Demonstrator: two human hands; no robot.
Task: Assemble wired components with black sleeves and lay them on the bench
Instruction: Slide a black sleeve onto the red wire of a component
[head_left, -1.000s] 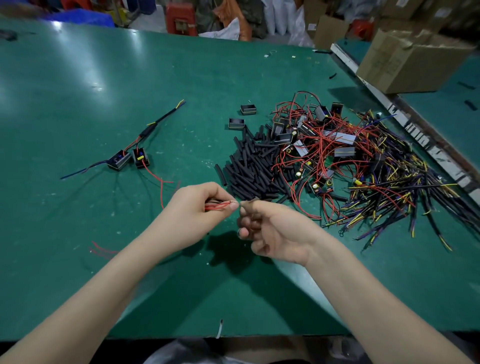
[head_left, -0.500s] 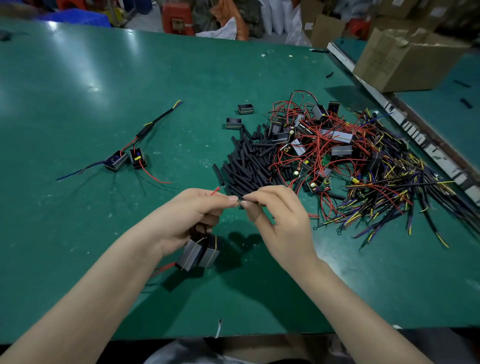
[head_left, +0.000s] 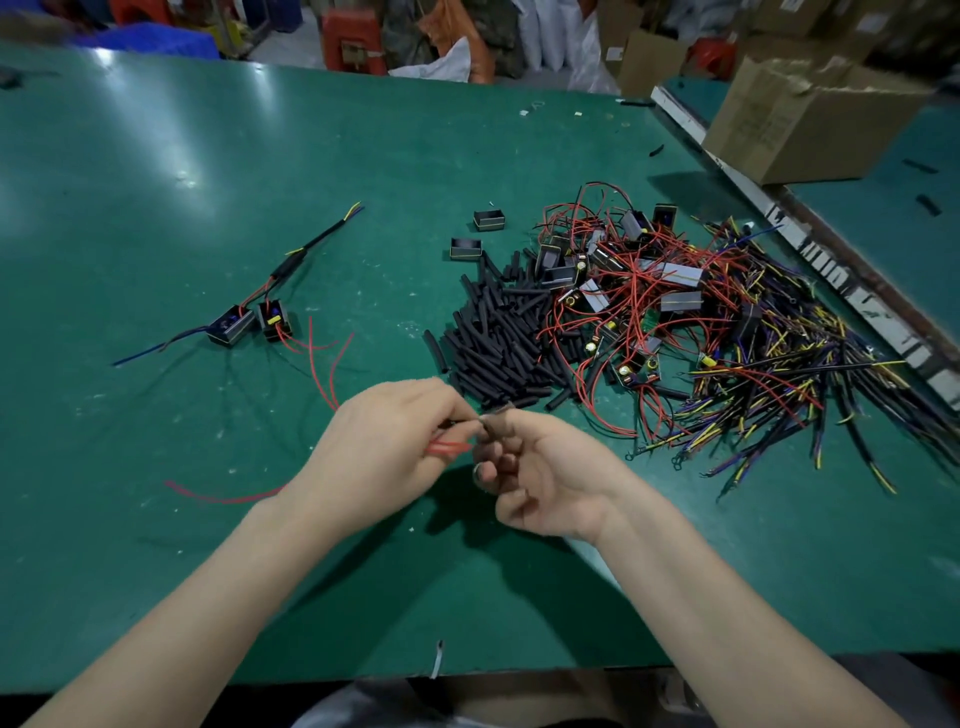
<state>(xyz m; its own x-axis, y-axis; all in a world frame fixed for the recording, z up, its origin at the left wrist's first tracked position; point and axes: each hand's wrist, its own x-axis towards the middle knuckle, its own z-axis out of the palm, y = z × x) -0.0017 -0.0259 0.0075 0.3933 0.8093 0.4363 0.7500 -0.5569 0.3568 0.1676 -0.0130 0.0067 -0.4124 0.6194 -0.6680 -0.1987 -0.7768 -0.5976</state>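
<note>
Two hands meet at the centre of my view, just above the green tabletop (head_left: 156, 519). My left hand (head_left: 384, 447) has its fingers curled, pinching a pair of red wires (head_left: 449, 447) that run out toward the right hand; more red wire (head_left: 218, 496) trails out from under the left wrist onto the tabletop at lower left. My right hand (head_left: 540, 478) is curled too, thumb and forefinger pinched on a short dark piece (head_left: 496, 415) right at the left fingertips; it is blurred, so I cannot tell for sure that it is a black sleeve.

Beyond the hands, right of centre, lies a heap of loose black sleeves (head_left: 498, 338). Touching it on the right is a tangle of red-wired components (head_left: 639, 296), and further right a spread of dark cables with yellow and blue ends (head_left: 789, 384).

In the left middle of the frame an assembled piece (head_left: 249, 322) lies flat: two small black blocks side by side, red leads curling toward the hands, and a black-sleeved cable (head_left: 311, 244) running up toward the centre. Two small open black housings (head_left: 478, 234) sit apart just above the sleeve heap.

At the upper right a cardboard box (head_left: 800, 124) stands past a pale edge strip (head_left: 779, 218).
</note>
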